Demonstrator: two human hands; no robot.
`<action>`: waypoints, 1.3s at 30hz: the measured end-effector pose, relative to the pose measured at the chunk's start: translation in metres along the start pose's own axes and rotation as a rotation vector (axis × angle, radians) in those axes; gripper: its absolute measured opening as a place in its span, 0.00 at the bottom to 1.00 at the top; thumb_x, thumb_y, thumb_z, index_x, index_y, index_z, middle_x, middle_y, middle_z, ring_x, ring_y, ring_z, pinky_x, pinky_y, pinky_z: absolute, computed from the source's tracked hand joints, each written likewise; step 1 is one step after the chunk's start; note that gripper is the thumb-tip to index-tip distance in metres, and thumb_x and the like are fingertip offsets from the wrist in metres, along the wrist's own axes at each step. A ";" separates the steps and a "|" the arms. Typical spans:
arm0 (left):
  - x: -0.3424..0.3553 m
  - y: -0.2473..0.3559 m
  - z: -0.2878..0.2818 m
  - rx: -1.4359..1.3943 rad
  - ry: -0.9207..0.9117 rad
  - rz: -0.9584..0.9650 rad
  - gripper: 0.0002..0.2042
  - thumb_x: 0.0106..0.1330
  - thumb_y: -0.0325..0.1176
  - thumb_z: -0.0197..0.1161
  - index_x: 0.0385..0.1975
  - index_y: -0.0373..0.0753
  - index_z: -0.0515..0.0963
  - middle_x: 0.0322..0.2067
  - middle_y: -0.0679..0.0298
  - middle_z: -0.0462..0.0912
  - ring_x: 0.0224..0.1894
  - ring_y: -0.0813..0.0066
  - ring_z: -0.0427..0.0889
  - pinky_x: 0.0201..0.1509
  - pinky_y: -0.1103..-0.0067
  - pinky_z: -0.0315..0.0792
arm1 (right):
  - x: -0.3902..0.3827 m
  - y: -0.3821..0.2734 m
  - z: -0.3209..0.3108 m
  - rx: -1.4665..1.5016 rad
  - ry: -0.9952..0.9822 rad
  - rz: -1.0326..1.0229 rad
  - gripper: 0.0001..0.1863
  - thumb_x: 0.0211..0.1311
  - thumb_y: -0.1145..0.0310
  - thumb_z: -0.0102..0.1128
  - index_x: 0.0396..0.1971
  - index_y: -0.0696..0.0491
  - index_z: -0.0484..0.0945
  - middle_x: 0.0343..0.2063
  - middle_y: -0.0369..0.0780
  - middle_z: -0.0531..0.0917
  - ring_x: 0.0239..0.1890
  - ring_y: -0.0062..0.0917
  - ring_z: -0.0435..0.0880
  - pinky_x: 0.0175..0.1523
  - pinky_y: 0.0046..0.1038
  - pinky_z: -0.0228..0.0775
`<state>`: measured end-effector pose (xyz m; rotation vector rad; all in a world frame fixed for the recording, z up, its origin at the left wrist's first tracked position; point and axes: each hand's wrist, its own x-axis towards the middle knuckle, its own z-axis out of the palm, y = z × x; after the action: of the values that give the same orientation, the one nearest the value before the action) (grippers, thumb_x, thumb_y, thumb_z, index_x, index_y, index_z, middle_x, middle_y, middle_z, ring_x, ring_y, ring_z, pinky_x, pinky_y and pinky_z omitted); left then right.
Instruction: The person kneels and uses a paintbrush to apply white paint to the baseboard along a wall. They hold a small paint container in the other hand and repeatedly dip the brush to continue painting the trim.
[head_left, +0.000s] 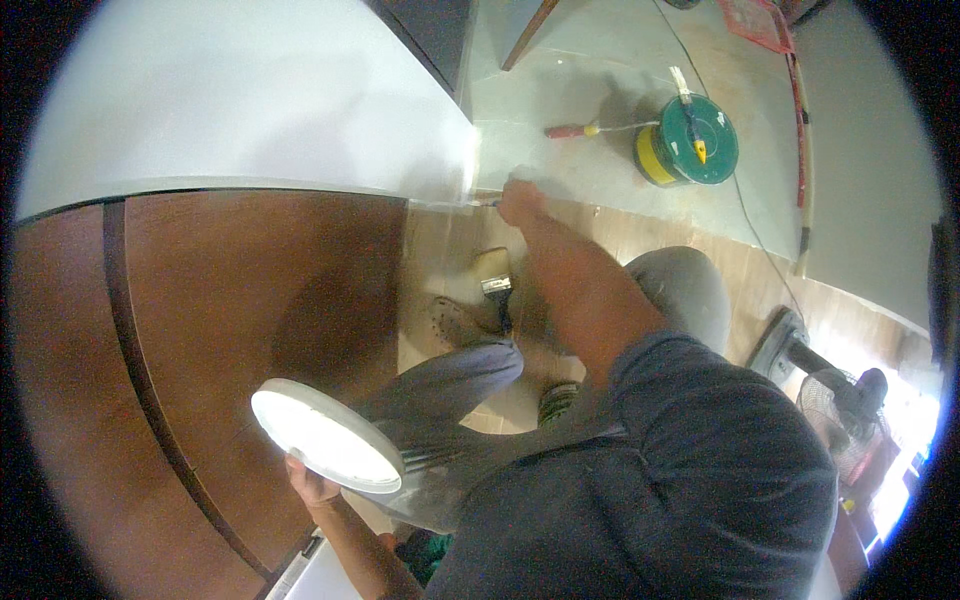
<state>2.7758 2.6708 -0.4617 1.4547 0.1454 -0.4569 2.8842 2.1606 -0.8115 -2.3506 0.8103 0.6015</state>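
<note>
White lid, round and shallow, is held in the left hand, at the lower left of my head view. I see it tilted, above the left leg of the person and just in front of the brown panel. Fingers of this hand are pinching the lid at its lower left rim.

On the other side, the right arm is stretched forward, and the right hand is near the lower corner of the white wall. It appears closed around a thin tool, which points to the left; this is blurred, so I cannot tell its exact kind.

Below the right hand I find a wide brush with black handle, lying close to one foot. Farther forward stands a green and yellow bucket, and across its top lies a narrow brush with yellow handle end. A red-handled tool lies on the floor, left of the bucket. At my right side there is a fan.
</note>
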 end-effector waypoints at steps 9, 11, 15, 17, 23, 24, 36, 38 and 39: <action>-0.004 0.001 0.014 -0.227 0.061 -0.036 0.33 0.65 0.49 0.66 0.64 0.34 0.67 0.56 0.54 0.79 0.55 0.56 0.81 0.57 0.61 0.79 | 0.015 -0.027 -0.022 -0.035 -0.061 -0.046 0.17 0.64 0.67 0.54 0.49 0.55 0.82 0.54 0.45 0.82 0.57 0.39 0.81 0.60 0.41 0.75; -0.002 0.002 0.018 -0.235 0.028 -0.027 0.33 0.65 0.49 0.66 0.64 0.34 0.67 0.56 0.54 0.78 0.56 0.56 0.81 0.57 0.61 0.79 | 0.023 -0.032 -0.017 -0.086 -0.096 -0.088 0.17 0.65 0.67 0.53 0.50 0.53 0.82 0.54 0.45 0.81 0.57 0.38 0.81 0.60 0.41 0.75; -0.002 0.001 0.010 -0.301 0.020 -0.072 0.34 0.64 0.49 0.67 0.64 0.35 0.66 0.56 0.55 0.79 0.56 0.55 0.81 0.58 0.61 0.79 | 0.046 -0.025 -0.016 0.007 0.001 -0.095 0.18 0.64 0.68 0.51 0.52 0.52 0.80 0.54 0.47 0.81 0.58 0.40 0.80 0.60 0.41 0.74; -0.002 0.001 0.011 -0.322 0.016 -0.083 0.35 0.63 0.49 0.68 0.65 0.35 0.66 0.56 0.55 0.79 0.56 0.56 0.81 0.59 0.60 0.79 | 0.050 -0.016 -0.011 0.208 0.145 -0.010 0.18 0.64 0.70 0.51 0.52 0.53 0.80 0.54 0.48 0.80 0.58 0.41 0.80 0.60 0.40 0.75; -0.004 -0.006 -0.016 -0.284 0.056 -0.114 0.39 0.60 0.57 0.68 0.67 0.42 0.65 0.59 0.58 0.77 0.57 0.53 0.79 0.61 0.52 0.74 | 0.064 -0.008 0.008 0.293 0.319 -0.058 0.18 0.62 0.67 0.50 0.50 0.48 0.81 0.49 0.49 0.82 0.53 0.45 0.80 0.59 0.44 0.72; -0.004 -0.007 -0.017 -0.283 0.056 -0.111 0.39 0.60 0.57 0.68 0.67 0.42 0.65 0.59 0.58 0.77 0.57 0.53 0.79 0.60 0.52 0.74 | 0.062 -0.010 0.018 0.229 0.214 -0.079 0.18 0.62 0.66 0.50 0.50 0.49 0.81 0.49 0.49 0.81 0.53 0.46 0.80 0.59 0.44 0.72; -0.014 -0.005 -0.009 -0.175 0.091 -0.037 0.37 0.63 0.54 0.67 0.64 0.33 0.66 0.56 0.55 0.78 0.53 0.59 0.81 0.56 0.64 0.79 | 0.014 -0.028 -0.025 0.056 -0.114 0.013 0.21 0.63 0.62 0.53 0.52 0.54 0.80 0.55 0.47 0.81 0.58 0.42 0.80 0.59 0.43 0.75; -0.018 -0.005 -0.015 -0.189 0.121 -0.069 0.37 0.63 0.55 0.66 0.64 0.34 0.67 0.57 0.55 0.78 0.53 0.58 0.82 0.55 0.63 0.80 | 0.025 -0.030 -0.033 0.095 -0.052 0.012 0.21 0.64 0.63 0.52 0.53 0.55 0.79 0.56 0.47 0.80 0.59 0.41 0.79 0.59 0.43 0.76; -0.010 -0.003 -0.012 -0.192 0.118 -0.063 0.37 0.62 0.55 0.67 0.64 0.35 0.67 0.56 0.55 0.78 0.53 0.58 0.82 0.54 0.62 0.80 | 0.043 -0.019 -0.032 0.123 0.025 0.013 0.20 0.65 0.63 0.51 0.53 0.55 0.79 0.56 0.47 0.80 0.60 0.41 0.79 0.60 0.42 0.76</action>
<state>2.7680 2.6847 -0.4628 1.2913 0.3219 -0.3974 2.9342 2.1351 -0.8058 -2.2463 0.8499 0.5136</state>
